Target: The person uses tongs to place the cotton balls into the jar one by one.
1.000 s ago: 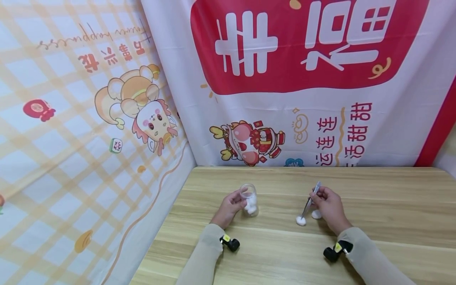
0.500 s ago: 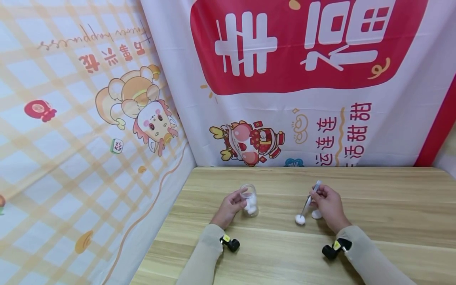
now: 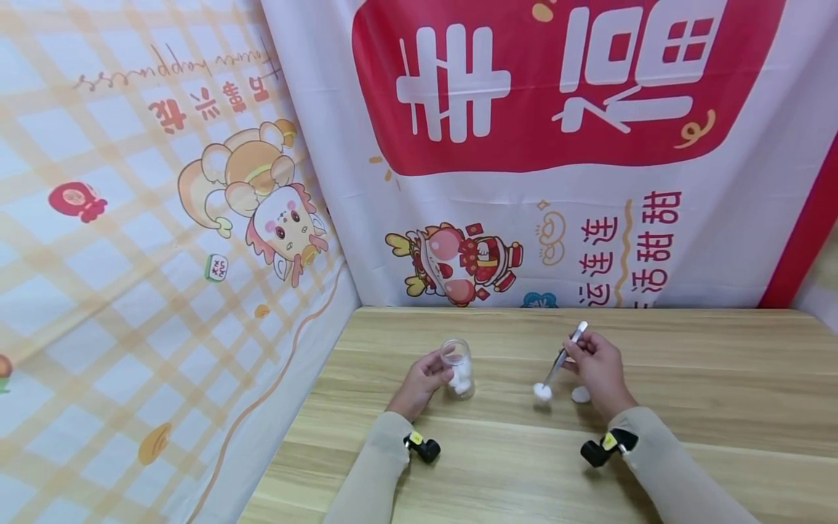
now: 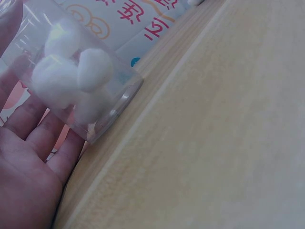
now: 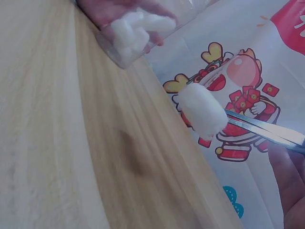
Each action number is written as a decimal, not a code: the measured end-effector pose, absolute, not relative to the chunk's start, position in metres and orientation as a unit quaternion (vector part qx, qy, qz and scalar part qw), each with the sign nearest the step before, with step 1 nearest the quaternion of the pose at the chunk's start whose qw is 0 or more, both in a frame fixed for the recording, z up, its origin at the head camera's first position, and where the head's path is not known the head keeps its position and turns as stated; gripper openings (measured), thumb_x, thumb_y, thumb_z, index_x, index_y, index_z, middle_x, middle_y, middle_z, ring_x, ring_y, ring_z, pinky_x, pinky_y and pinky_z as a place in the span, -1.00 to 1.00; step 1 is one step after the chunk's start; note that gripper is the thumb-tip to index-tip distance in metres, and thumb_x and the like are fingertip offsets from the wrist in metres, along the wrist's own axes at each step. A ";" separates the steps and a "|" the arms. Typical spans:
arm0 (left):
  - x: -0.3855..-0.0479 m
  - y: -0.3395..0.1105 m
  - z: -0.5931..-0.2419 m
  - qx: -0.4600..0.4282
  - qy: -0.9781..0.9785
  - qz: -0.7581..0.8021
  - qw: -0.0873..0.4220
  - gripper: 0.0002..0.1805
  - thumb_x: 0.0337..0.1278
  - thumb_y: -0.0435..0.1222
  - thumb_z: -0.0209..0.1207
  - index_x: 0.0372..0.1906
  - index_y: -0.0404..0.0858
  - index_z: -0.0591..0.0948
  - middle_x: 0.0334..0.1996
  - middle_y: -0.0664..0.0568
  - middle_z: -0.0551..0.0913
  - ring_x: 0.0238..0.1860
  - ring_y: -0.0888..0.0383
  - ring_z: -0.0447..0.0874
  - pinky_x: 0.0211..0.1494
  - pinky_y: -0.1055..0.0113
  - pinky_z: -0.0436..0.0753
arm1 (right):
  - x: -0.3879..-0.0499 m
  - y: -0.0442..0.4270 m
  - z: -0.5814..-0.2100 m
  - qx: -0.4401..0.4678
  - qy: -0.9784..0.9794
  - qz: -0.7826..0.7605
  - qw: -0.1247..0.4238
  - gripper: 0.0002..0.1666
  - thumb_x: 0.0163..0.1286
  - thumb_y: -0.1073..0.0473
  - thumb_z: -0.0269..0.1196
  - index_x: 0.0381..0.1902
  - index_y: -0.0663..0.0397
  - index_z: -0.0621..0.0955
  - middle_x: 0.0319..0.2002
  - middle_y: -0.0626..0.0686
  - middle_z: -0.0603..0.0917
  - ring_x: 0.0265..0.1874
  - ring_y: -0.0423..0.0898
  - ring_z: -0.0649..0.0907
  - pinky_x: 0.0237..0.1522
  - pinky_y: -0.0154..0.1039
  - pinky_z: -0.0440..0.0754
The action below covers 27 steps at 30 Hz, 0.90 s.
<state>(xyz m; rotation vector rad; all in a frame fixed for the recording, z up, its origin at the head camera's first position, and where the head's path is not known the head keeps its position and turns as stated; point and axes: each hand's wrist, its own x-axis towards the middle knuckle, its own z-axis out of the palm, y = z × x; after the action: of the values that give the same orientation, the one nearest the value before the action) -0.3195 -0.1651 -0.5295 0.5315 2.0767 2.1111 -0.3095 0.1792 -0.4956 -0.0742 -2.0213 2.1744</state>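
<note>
My left hand [image 3: 420, 382] grips a clear jar [image 3: 456, 353] by its side; the jar has no lid on and stands on the wooden table. Several white cotton balls [image 4: 95, 70] lie inside it. In my right hand [image 3: 600, 370] I pinch metal tweezers [image 3: 564, 358], pointing down and to the left. Their tips hold one cotton ball [image 5: 204, 110], lifted above the tabletop, as the right wrist view shows. Another cotton ball [image 3: 580, 394] rests on the table beside my right hand.
The wooden table [image 3: 497, 466] reaches back to a printed cloth [image 3: 340, 182] hung behind it. A checked cloth [image 3: 196, 327] hangs along the left side. Each wrist wears a small black camera [image 3: 427, 449].
The tweezers have picked the cotton ball up off the table and carried it left and slightly away from me. My left hand and the jar have stayed still.
</note>
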 end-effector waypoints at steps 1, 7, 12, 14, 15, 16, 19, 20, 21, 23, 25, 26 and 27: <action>-0.320 -0.165 -0.530 0.176 0.689 0.699 0.067 -0.39 0.25 -0.33 0.24 0.39 -0.23 0.38 0.25 -0.12 0.49 0.24 0.04 0.45 0.26 0.28 0.44 | -0.310 0.178 -0.495 -0.024 -0.674 0.733 0.088 -0.74 0.46 0.29 0.15 0.01 0.33 0.45 -0.14 0.18 0.52 -0.22 -0.15 0.65 -0.14 -0.20 0.68; -0.320 -0.165 -0.529 0.173 0.693 0.696 0.067 -0.40 0.26 -0.35 0.23 0.39 -0.22 0.38 0.21 -0.12 0.52 0.23 0.05 0.47 0.25 0.28 0.45 | -0.312 0.172 -0.489 -0.025 -0.642 0.761 0.093 -0.78 0.44 0.32 0.17 -0.02 0.30 0.48 -0.17 0.15 0.51 -0.22 -0.12 0.64 -0.13 -0.19 0.68; -0.318 -0.165 -0.527 0.181 0.688 0.699 0.066 -0.41 0.27 -0.38 0.21 0.39 -0.26 0.37 0.18 -0.14 0.54 0.20 0.04 0.48 0.24 0.26 0.46 | -0.313 0.169 -0.485 -0.029 -0.641 0.761 0.094 -0.78 0.45 0.29 0.16 -0.02 0.30 0.47 -0.17 0.13 0.50 -0.19 -0.12 0.62 -0.12 -0.19 0.68; -0.319 -0.165 -0.527 0.184 0.685 0.701 0.065 -0.41 0.27 -0.38 0.21 0.39 -0.27 0.37 0.18 -0.14 0.54 0.20 0.04 0.49 0.24 0.26 0.46 | -0.313 0.168 -0.483 -0.027 -0.643 0.759 0.096 -0.79 0.46 0.28 0.14 -0.02 0.29 0.48 -0.17 0.13 0.50 -0.19 -0.13 0.62 -0.12 -0.20 0.68; -0.319 -0.165 -0.527 0.184 0.685 0.702 0.065 -0.41 0.27 -0.38 0.21 0.38 -0.26 0.37 0.17 -0.14 0.55 0.20 0.04 0.49 0.24 0.26 0.47 | -0.313 0.168 -0.482 -0.027 -0.644 0.759 0.096 -0.80 0.47 0.28 0.13 -0.02 0.28 0.48 -0.17 0.13 0.50 -0.19 -0.14 0.62 -0.12 -0.20 0.67; -0.319 -0.165 -0.527 0.184 0.686 0.701 0.065 -0.41 0.27 -0.37 0.21 0.39 -0.26 0.37 0.17 -0.14 0.55 0.20 0.04 0.49 0.24 0.26 0.47 | -0.314 0.167 -0.481 -0.026 -0.644 0.759 0.097 -0.80 0.47 0.28 0.13 -0.02 0.27 0.48 -0.16 0.13 0.49 -0.19 -0.14 0.62 -0.12 -0.21 0.67; -0.321 -0.166 -0.530 0.183 0.689 0.699 0.065 -0.40 0.25 -0.33 0.24 0.39 -0.23 0.38 0.18 -0.12 0.55 0.20 0.05 0.49 0.24 0.27 0.47 | -0.315 0.165 -0.478 -0.026 -0.640 0.761 0.102 -0.81 0.48 0.29 0.12 -0.01 0.24 0.49 -0.17 0.13 0.48 -0.20 -0.14 0.61 -0.13 -0.21 0.68; -0.320 -0.166 -0.530 0.183 0.690 0.697 0.065 -0.40 0.25 -0.32 0.24 0.38 -0.22 0.39 0.18 -0.11 0.54 0.20 0.05 0.49 0.23 0.27 0.47 | -0.316 0.165 -0.477 -0.027 -0.636 0.764 0.104 -0.82 0.47 0.29 0.13 -0.02 0.24 0.50 -0.17 0.12 0.48 -0.20 -0.14 0.61 -0.13 -0.21 0.68; -0.320 -0.166 -0.530 0.183 0.692 0.695 0.066 -0.40 0.25 -0.31 0.25 0.38 -0.20 0.39 0.19 -0.10 0.54 0.20 0.05 0.49 0.23 0.27 0.47 | -0.317 0.164 -0.476 -0.028 -0.633 0.766 0.106 -0.82 0.47 0.29 0.14 -0.03 0.24 0.50 -0.17 0.12 0.48 -0.21 -0.15 0.61 -0.14 -0.21 0.68; -0.320 -0.166 -0.530 0.182 0.695 0.693 0.067 -0.40 0.24 -0.30 0.26 0.38 -0.19 0.40 0.20 -0.09 0.54 0.20 0.05 0.49 0.24 0.27 0.46 | -0.318 0.162 -0.474 -0.030 -0.623 0.774 0.109 -0.82 0.45 0.28 0.16 -0.05 0.24 0.50 -0.18 0.12 0.48 -0.21 -0.14 0.60 -0.14 -0.20 0.68; -0.320 -0.166 -0.530 0.181 0.694 0.693 0.068 -0.40 0.24 -0.29 0.26 0.38 -0.18 0.41 0.21 -0.08 0.53 0.21 0.05 0.48 0.24 0.27 0.46 | -0.319 0.161 -0.471 -0.032 -0.618 0.778 0.109 -0.82 0.45 0.26 0.17 -0.06 0.24 0.50 -0.18 0.12 0.50 -0.21 -0.13 0.60 -0.15 -0.20 0.69; -0.320 -0.166 -0.530 0.181 0.695 0.693 0.069 -0.39 0.23 -0.29 0.27 0.38 -0.17 0.41 0.21 -0.08 0.53 0.21 0.05 0.48 0.25 0.27 0.45 | -0.320 0.160 -0.469 -0.033 -0.618 0.778 0.108 -0.81 0.45 0.24 0.17 -0.07 0.24 0.50 -0.18 0.12 0.50 -0.20 -0.13 0.60 -0.15 -0.20 0.69; -0.321 -0.166 -0.530 0.180 0.694 0.693 0.069 -0.39 0.23 -0.29 0.27 0.38 -0.17 0.41 0.22 -0.08 0.53 0.22 0.05 0.48 0.25 0.27 0.45 | -0.320 0.159 -0.467 -0.034 -0.618 0.778 0.107 -0.81 0.45 0.23 0.17 -0.07 0.23 0.50 -0.18 0.12 0.51 -0.20 -0.13 0.60 -0.14 -0.20 0.68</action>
<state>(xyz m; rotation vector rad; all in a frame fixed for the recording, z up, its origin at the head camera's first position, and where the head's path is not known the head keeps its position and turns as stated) -0.3206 -0.1665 -0.5302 0.5426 2.0904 2.0867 -0.3203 0.1588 -0.4673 -0.0990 -1.8179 2.2915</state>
